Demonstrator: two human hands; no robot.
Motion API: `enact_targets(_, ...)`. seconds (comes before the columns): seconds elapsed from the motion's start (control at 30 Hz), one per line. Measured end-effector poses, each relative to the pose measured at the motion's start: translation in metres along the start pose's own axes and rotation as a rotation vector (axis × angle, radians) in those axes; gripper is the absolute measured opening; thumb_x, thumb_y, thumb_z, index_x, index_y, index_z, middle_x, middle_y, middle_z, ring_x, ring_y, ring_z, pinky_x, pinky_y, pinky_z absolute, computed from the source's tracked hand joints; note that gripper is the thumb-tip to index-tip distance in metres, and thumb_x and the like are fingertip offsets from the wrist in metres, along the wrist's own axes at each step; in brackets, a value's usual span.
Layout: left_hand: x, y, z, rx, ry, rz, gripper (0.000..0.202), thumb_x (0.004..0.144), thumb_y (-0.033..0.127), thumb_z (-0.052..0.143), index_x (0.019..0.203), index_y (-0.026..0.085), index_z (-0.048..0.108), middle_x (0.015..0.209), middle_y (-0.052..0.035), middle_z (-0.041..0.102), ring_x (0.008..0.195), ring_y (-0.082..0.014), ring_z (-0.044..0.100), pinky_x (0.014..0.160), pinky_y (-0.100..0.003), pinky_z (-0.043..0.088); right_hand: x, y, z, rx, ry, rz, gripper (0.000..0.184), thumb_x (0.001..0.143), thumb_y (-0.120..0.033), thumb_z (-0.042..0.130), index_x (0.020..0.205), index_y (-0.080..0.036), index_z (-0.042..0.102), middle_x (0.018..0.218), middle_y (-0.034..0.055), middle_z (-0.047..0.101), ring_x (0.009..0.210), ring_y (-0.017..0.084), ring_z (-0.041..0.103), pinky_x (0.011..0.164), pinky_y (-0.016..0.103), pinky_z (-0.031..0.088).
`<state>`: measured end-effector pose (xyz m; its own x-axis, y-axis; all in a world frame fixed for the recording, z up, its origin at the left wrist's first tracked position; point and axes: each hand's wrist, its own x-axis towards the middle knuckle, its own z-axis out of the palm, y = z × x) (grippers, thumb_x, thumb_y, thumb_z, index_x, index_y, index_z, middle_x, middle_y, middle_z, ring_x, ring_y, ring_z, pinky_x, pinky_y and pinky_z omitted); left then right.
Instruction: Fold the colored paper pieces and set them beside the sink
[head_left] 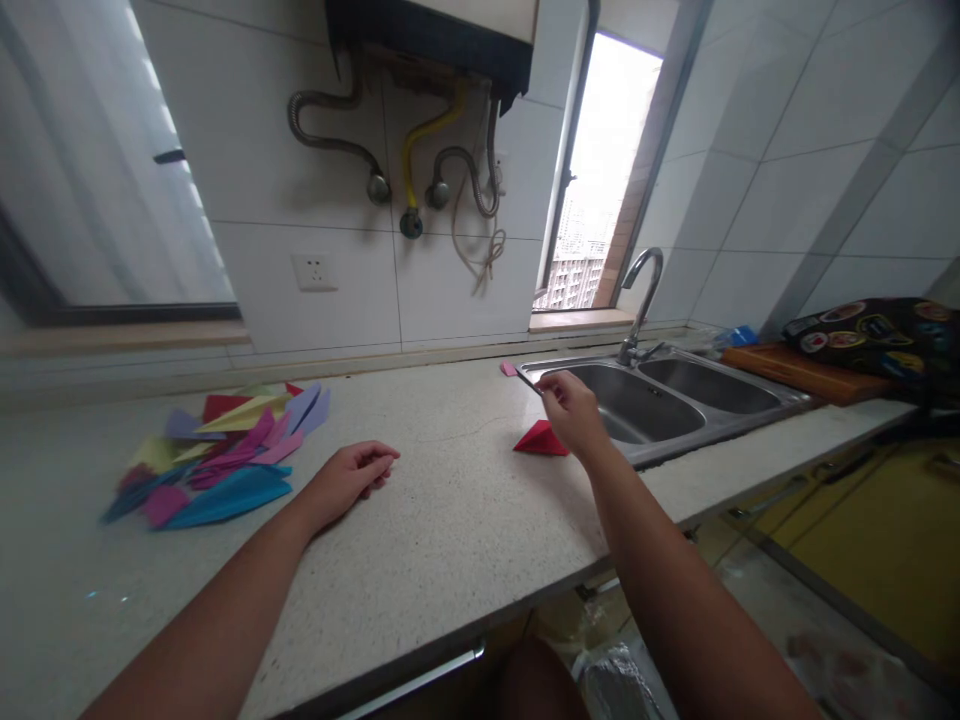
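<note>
My left hand [351,478] rests on the speckled countertop [450,520] with its fingers loosely curled and nothing in it. My right hand [571,408] hovers near the sink's left edge, fingers pinched together on something thin and dark that I cannot make out. A folded red paper piece [538,440] lies on the counter just left of and below that hand. A small pink paper scrap [509,368] sits by the sink's far left corner. A pile of folded coloured paper shapes [217,455] lies to the left of my left hand.
A steel double sink [660,400] with a curved tap [643,300] sits at the right. Beyond it lie a wooden board [806,372] and a patterned dark bag [885,340]. Pipes and a wall socket [313,271] are on the tiled wall. Yellow cabinet fronts run below the counter.
</note>
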<state>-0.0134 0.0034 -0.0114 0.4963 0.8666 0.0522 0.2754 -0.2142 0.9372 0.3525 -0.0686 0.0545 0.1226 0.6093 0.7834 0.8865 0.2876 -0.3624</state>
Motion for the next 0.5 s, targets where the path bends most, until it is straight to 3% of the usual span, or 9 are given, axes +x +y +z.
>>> enact_targets(0.17, 0.001, 0.0, -0.001, 0.007, 0.029, 0.033, 0.038, 0.082, 0.048, 0.059, 0.102, 0.017, 0.066, 0.076, -0.0037, 0.061, 0.068, -0.0145, 0.055, 0.052, -0.022, 0.037, 0.018, -0.096, 0.044, 0.104, -0.406, -0.262, 0.019, 0.086, -0.016, 0.049, 0.098, -0.021, 0.062, 0.098, 0.0031, 0.064, 0.08, 0.014, 0.057, 0.076, 0.027, 0.042)
enact_targets(0.27, 0.002, -0.001, -0.002, 0.005, 0.037, 0.052, 0.038, 0.083, 0.049, 0.058, 0.101, 0.017, 0.067, 0.074, -0.0033, 0.061, 0.066, -0.0141, 0.055, 0.052, -0.022, 0.036, 0.019, -0.127, 0.075, 0.046, -0.607, -0.418, 0.019, 0.088, -0.022, 0.051, 0.102, -0.022, 0.063, 0.104, 0.0042, 0.065, 0.089, 0.016, 0.059, 0.077, 0.028, 0.041)
enact_targets(0.4, 0.003, -0.001, -0.002, 0.005, 0.034, 0.045, 0.039, 0.082, 0.051, 0.058, 0.099, 0.016, 0.067, 0.071, -0.0022, 0.06, 0.062, -0.0131, 0.053, 0.051, -0.022, 0.034, 0.009, -0.126, 0.106, -0.135, -0.703, -0.441, 0.02, 0.088, -0.023, 0.052, 0.1, -0.022, 0.066, 0.101, 0.0061, 0.068, 0.092, 0.021, 0.061, 0.077, 0.032, 0.04)
enact_targets(0.5, 0.002, -0.001, -0.002, 0.026, 0.028, 0.051, 0.04, 0.082, 0.05, 0.058, 0.1, 0.016, 0.067, 0.07, -0.0025, 0.06, 0.062, -0.0134, 0.052, 0.051, -0.022, 0.034, 0.003, -0.103, 0.107, -0.186, -0.743, -0.388, 0.02, 0.087, -0.02, 0.053, 0.099, -0.023, 0.068, 0.101, 0.0055, 0.07, 0.091, 0.021, 0.062, 0.076, 0.031, 0.041)
